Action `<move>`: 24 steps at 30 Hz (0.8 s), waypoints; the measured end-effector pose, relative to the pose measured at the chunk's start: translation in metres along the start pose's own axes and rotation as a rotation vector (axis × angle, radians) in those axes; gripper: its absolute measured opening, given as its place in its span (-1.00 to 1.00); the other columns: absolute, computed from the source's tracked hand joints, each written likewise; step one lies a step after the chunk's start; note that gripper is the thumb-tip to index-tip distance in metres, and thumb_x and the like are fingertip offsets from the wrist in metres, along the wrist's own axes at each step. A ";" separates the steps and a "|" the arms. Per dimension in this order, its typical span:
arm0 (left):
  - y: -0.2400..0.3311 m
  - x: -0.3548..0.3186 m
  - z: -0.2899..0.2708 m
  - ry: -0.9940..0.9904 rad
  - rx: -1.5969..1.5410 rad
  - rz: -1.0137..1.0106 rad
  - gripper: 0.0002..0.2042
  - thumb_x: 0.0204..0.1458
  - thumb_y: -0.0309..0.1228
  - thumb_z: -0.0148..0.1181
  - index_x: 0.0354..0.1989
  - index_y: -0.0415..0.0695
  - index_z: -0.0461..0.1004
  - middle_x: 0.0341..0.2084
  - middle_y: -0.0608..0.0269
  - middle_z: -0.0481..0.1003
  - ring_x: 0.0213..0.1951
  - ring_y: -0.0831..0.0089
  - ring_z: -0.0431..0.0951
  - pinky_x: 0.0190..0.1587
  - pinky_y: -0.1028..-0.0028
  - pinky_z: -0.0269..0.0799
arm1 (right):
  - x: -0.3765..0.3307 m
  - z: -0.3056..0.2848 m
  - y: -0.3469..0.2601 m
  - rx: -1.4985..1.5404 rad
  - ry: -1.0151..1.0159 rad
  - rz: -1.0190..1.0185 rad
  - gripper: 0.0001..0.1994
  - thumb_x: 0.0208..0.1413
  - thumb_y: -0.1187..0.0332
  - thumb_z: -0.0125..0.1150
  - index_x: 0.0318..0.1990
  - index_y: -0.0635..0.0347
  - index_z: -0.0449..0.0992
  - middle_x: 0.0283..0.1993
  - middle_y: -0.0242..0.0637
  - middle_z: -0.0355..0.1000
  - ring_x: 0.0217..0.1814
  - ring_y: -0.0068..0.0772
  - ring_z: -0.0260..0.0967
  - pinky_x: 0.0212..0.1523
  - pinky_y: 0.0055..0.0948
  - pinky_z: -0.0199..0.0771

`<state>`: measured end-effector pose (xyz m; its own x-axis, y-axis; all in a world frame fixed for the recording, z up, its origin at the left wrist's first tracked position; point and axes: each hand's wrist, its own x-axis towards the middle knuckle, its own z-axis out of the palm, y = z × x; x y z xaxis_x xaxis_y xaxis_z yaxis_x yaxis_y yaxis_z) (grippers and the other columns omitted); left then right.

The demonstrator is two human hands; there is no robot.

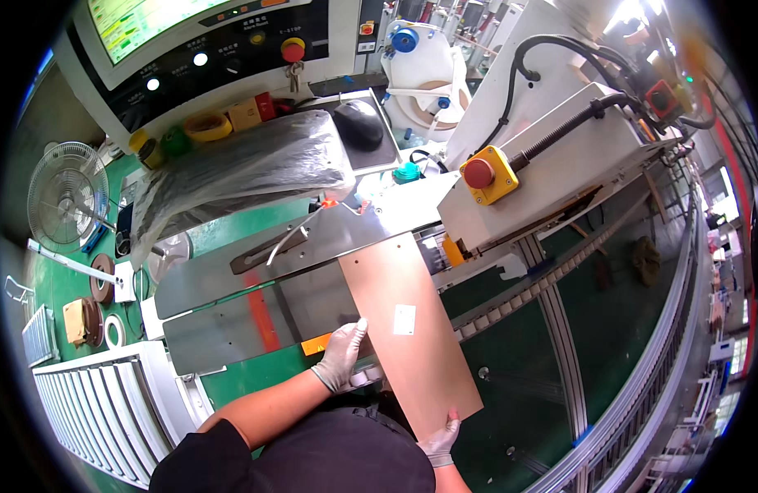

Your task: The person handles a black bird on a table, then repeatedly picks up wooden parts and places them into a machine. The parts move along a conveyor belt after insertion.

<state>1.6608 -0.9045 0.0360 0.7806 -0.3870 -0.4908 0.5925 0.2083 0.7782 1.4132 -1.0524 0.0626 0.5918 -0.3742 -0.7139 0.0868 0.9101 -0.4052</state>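
A long, flat light-brown board (pixel 420 361) with a white label (pixel 404 320) on its face lies slantwise before me. Its far end rests over the grey metal table (pixel 223 333), while its near end reaches my body. My left hand (pixel 341 355), in a white glove, grips the board's left edge, the thumb along the rim and the other fingers mostly hidden. At the near end, my gloved right hand (pixel 441 444) is closed on the corner, thumb on top and fingers underneath. A small hole shows near the board's far left corner.
Right of the board's far end stands a white machine housing (pixel 535 185) with a red emergency button (pixel 478 173). A roller conveyor rail (pixel 510 304) curves behind the board. Ahead are a plastic-covered keyboard tray (pixel 247 164), a black mouse (pixel 358 123) and a control panel (pixel 223 62).
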 end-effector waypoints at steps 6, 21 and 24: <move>-0.026 0.045 0.048 -0.013 0.044 -0.075 -0.66 0.39 -0.08 0.11 -0.04 -0.13 0.56 -0.09 0.28 0.65 -0.05 0.46 0.63 0.06 0.36 0.54 | 0.033 0.018 -0.071 0.036 0.019 -0.013 -0.40 0.32 -0.11 0.03 0.34 0.08 0.37 0.32 -0.25 0.42 0.33 -0.13 0.40 0.31 -0.10 0.43; -0.044 0.133 0.209 -0.191 0.302 0.199 -0.63 0.47 -0.16 -0.12 0.11 -0.18 0.49 0.03 0.17 0.59 0.17 0.35 0.53 0.29 0.27 0.36 | 0.130 -0.015 -0.221 0.147 -0.076 -0.187 -0.36 0.25 -0.02 0.15 0.41 0.06 0.30 0.38 -0.21 0.37 0.37 0.02 0.36 0.30 0.06 0.47; -0.019 0.145 0.248 -0.202 -0.203 -0.147 -0.51 0.42 0.05 -0.15 0.14 -0.10 0.49 0.09 0.21 0.57 0.07 0.34 0.56 0.18 0.16 0.43 | 0.157 -0.036 -0.248 0.195 -0.114 -0.172 -0.44 0.28 0.05 0.11 0.36 0.06 0.35 0.36 -0.18 0.40 0.35 0.02 0.39 0.26 0.05 0.52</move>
<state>1.7136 -1.1880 0.0470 0.6406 -0.5922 -0.4889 0.7395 0.3040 0.6007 1.4557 -1.3430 0.0310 0.6401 -0.5140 -0.5710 0.3397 0.8560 -0.3897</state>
